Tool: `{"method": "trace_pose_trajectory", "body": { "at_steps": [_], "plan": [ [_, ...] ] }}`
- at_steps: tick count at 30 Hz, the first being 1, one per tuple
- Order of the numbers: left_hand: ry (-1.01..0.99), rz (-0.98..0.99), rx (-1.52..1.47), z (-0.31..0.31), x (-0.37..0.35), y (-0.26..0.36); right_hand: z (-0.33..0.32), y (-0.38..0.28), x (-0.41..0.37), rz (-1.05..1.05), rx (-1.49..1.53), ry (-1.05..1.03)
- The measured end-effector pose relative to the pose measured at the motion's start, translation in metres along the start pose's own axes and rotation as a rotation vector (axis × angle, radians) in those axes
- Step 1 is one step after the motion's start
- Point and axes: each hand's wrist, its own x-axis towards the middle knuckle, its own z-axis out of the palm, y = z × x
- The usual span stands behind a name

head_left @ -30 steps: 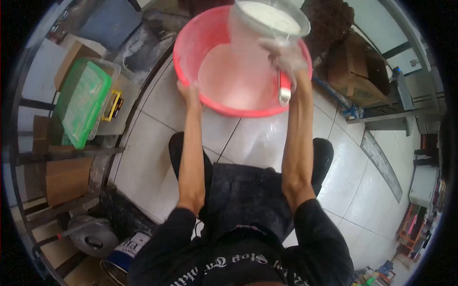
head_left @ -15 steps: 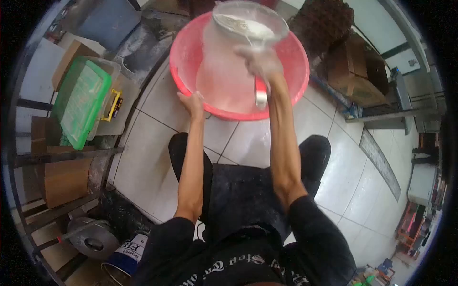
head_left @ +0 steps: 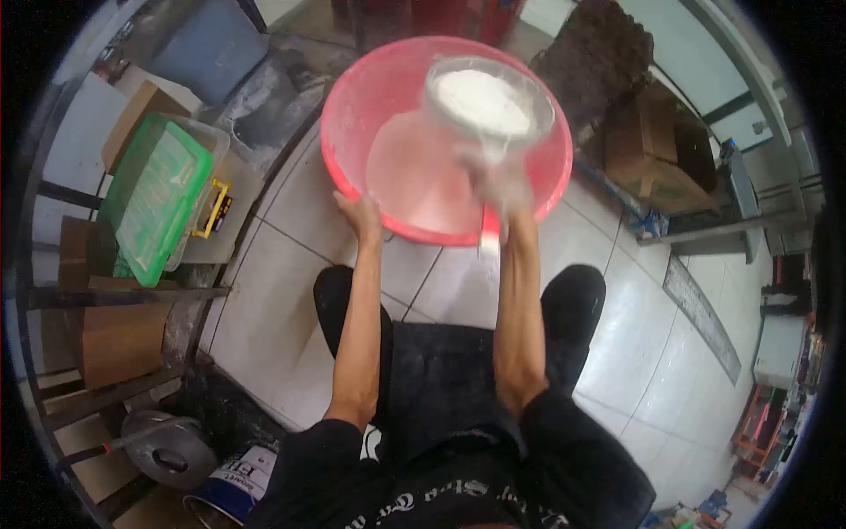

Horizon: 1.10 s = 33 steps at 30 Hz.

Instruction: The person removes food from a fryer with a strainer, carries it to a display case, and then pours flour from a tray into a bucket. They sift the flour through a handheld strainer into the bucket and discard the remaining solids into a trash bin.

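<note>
A large pink basin stands on the floor in front of me, with pale powder lying inside. My left hand grips its near-left rim, thumb and fingers closed on the edge. Over the right part of the basin I hold a round sieve heaped with white powder. My right hand, blurred by motion, is wrapped around the sieve's handle. The handle's red and white end sticks out below the hand. Fine dust hazes the space under the sieve.
To the left, a rack holds a green-lidded plastic box and cardboard. A metal lid and blue-and-white can are lower left. A cardboard box stands at the right. White floor tiles surround my feet.
The sieve and my right hand have shifted right and nearer to me. The whole scene sits slightly lower in view. My left hand keeps its hold on the basin rim.
</note>
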Motion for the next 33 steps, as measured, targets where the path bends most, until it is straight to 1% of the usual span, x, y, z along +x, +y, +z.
{"method": "trace_pose_trajectory", "body": {
  "at_steps": [1, 2, 3, 4, 5, 6, 7, 8, 9, 10, 11, 12, 14, 15, 16, 17, 18, 19, 20, 21, 22, 23, 24, 26, 27, 28, 29, 30, 31, 32, 33],
  "plan": [
    [0.051, 0.060, 0.055, 0.000, 0.005, -0.010, 0.002, 0.009, -0.001, -0.018, -0.002, -0.007],
    [0.099, 0.115, 0.121, -0.002, 0.007, -0.015, 0.006, 0.019, -0.005, -0.363, -0.007, -0.009],
    [0.096, 0.117, 0.133, -0.002, 0.012, -0.017, 0.007, 0.030, -0.009, -0.693, -0.006, -0.003],
    [0.085, 0.130, 0.106, -0.005, 0.012, -0.023, 0.006, 0.038, -0.001, -0.664, 0.002, 0.007],
    [0.069, 0.142, 0.068, -0.005, 0.008, -0.027, 0.004, 0.035, 0.021, -0.405, 0.126, -0.063],
    [0.053, 0.139, 0.075, -0.008, 0.005, -0.034, 0.004, 0.019, 0.027, -0.160, 0.252, -0.129],
    [0.038, 0.121, 0.056, -0.008, 0.008, -0.037, 0.007, 0.017, 0.008, -0.016, 0.221, -0.104],
    [0.034, 0.109, 0.030, -0.006, 0.016, -0.035, 0.019, 0.021, -0.003, -0.039, 0.222, -0.110],
    [0.039, 0.126, 0.025, -0.005, 0.015, -0.026, 0.034, 0.036, -0.011, -0.245, 0.204, 0.004],
    [0.052, 0.089, 0.034, 0.000, 0.010, -0.014, 0.043, 0.043, -0.011, -0.449, 0.188, 0.123],
    [0.059, 0.040, 0.058, -0.002, 0.003, -0.010, 0.023, 0.016, -0.021, -0.191, 0.103, -0.050],
    [0.049, 0.027, 0.090, -0.011, 0.005, -0.022, 0.025, 0.018, -0.018, -0.160, 0.119, -0.041],
    [0.022, 0.034, 0.169, -0.010, 0.022, -0.043, 0.025, 0.009, 0.010, -0.109, 0.272, 0.013],
    [0.017, 0.052, 0.156, -0.009, 0.017, -0.034, 0.022, -0.023, -0.021, 0.029, -0.160, 0.037],
    [0.038, 0.030, 0.167, -0.008, 0.008, -0.028, 0.026, -0.009, -0.022, -0.012, -0.165, 0.041],
    [0.056, 0.005, 0.182, -0.005, 0.008, -0.021, 0.034, 0.024, -0.014, -0.331, -0.152, 0.137],
    [0.051, 0.021, 0.165, 0.002, 0.018, -0.019, 0.037, 0.016, -0.017, -0.638, -0.134, 0.233],
    [0.057, 0.004, 0.156, 0.001, 0.020, -0.021, 0.024, 0.010, -0.018, -0.088, 0.033, 0.096],
    [0.062, -0.029, 0.162, -0.007, 0.012, -0.029, 0.022, 0.015, -0.013, -0.063, 0.035, 0.103],
    [0.053, -0.044, 0.181, -0.012, 0.002, -0.033, 0.018, 0.017, 0.002, -0.004, 0.063, 0.060],
    [0.067, 0.007, 0.227, -0.011, 0.001, -0.029, 0.017, 0.015, 0.013, 0.032, 0.095, 0.015],
    [0.091, 0.067, 0.254, -0.004, 0.007, -0.023, 0.016, 0.005, -0.005, 0.126, -0.122, 0.063],
    [0.097, 0.077, 0.240, -0.003, 0.012, -0.022, 0.019, 0.006, -0.006, 0.109, -0.125, 0.061],
    [0.087, 0.050, 0.141, -0.004, 0.012, -0.025, 0.018, 0.017, -0.005, -0.010, -0.038, 0.086],
    [0.075, 0.041, 0.162, -0.007, 0.007, -0.022, 0.018, 0.026, -0.014, -0.041, 0.014, 0.104],
    [0.027, -0.021, 0.144, -0.009, 0.002, -0.017, 0.012, 0.022, 0.003, 0.098, -0.091, 0.059],
    [-0.015, -0.075, 0.110, -0.008, 0.000, -0.011, 0.017, 0.022, 0.002, 0.003, 0.074, 0.074],
    [-0.020, -0.068, 0.111, -0.010, 0.003, -0.021, 0.024, 0.018, 0.005, -0.109, 0.238, 0.087],
    [0.077, 0.024, 0.194, -0.006, 0.008, -0.031, 0.027, 0.026, 0.004, -0.131, 0.241, 0.084],
    [0.178, 0.111, 0.279, -0.002, 0.015, -0.038, 0.035, 0.050, -0.005, -0.288, 0.195, 0.169],
    [0.179, 0.121, 0.274, 0.002, 0.017, -0.028, 0.040, 0.055, -0.013, -0.438, 0.152, 0.258]
  ]
}}
